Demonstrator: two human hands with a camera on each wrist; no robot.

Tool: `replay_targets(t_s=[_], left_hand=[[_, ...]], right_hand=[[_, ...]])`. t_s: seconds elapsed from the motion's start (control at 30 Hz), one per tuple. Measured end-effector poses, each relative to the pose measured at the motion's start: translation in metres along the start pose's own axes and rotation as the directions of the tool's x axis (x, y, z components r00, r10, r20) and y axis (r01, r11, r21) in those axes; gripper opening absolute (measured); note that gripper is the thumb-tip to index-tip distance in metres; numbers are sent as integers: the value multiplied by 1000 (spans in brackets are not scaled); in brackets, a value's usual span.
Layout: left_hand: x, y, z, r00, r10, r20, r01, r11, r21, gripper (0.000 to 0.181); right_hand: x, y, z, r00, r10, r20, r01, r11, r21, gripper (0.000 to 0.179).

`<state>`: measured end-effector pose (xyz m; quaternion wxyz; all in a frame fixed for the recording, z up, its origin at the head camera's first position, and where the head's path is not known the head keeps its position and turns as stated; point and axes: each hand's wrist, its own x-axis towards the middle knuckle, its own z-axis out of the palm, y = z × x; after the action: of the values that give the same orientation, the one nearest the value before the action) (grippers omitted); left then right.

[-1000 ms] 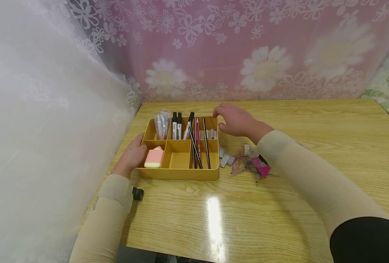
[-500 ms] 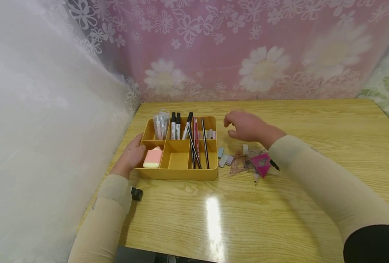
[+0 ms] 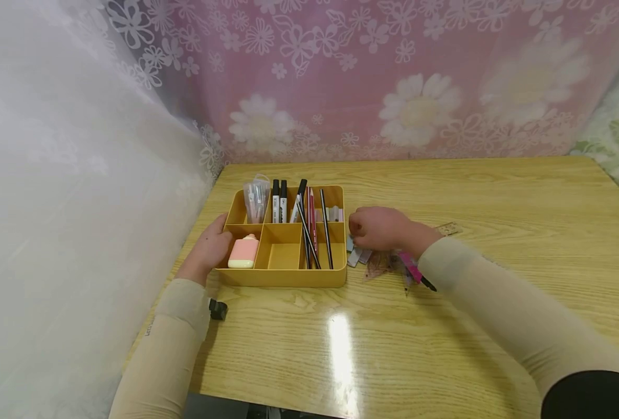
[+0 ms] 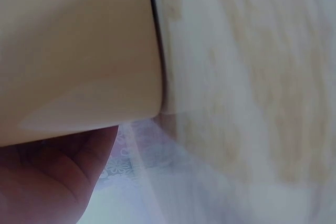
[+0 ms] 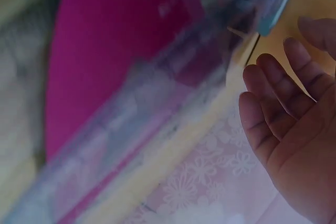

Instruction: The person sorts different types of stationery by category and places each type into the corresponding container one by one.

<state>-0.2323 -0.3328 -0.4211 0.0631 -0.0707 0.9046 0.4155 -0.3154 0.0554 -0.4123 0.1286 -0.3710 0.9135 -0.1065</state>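
Observation:
At its left side, my left hand (image 3: 209,250) grips a yellow six-compartment desk organizer (image 3: 283,278); the left wrist view shows the fingers against its outer wall (image 4: 105,77). My right hand (image 3: 376,228) is just right of the organizer, low over several small grey and blue erasers (image 3: 355,257). In the right wrist view its fingers (image 5: 281,85) are loosely bent, with nothing seen between them. A magenta set square (image 3: 410,267) and clear rulers lie partly hidden under the right wrist.
The organizer bears a bagged set (image 3: 256,198), black-capped markers (image 3: 283,201), pencils (image 3: 326,230) and a pink and cream bottle (image 3: 244,252). A black object (image 3: 217,309) shows beside the left wrist. A clear ruler (image 3: 447,228) lies behind the right wrist. Curtains border the table.
My right hand has moved away from the organizer's back right corner, then down and toward the erasers. The left hand stays at the organizer's left side.

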Motion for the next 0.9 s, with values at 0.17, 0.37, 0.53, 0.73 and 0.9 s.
replay_targets(t_s=[0.17,0.37,0.53,0.73,0.9], left_hand=[[0,0,-1,1000,12,3,-12,1000,-2,60],[0,0,-1,1000,27,6,-27,1000,-5,60],[0,0,-1,1000,6,-1,-6,1000,-8,61],[-1,1,0,1000,0,4,0,1000,-10,61],[0,1,0,1000,-2,10,2,1000,-17,61]], right_hand=[[1,-3,8,1000,2,10,-2,1000,-21,21],[2,-7,13,1000,18,5,-18,999,-32,24],[5,-13,13,999,53,-6,-53,998,-44,18],[9,-17,13,995,98,-4,-98,994,-56,18],[9,-18,15,993,116,-17,-117,991,-70,17]])
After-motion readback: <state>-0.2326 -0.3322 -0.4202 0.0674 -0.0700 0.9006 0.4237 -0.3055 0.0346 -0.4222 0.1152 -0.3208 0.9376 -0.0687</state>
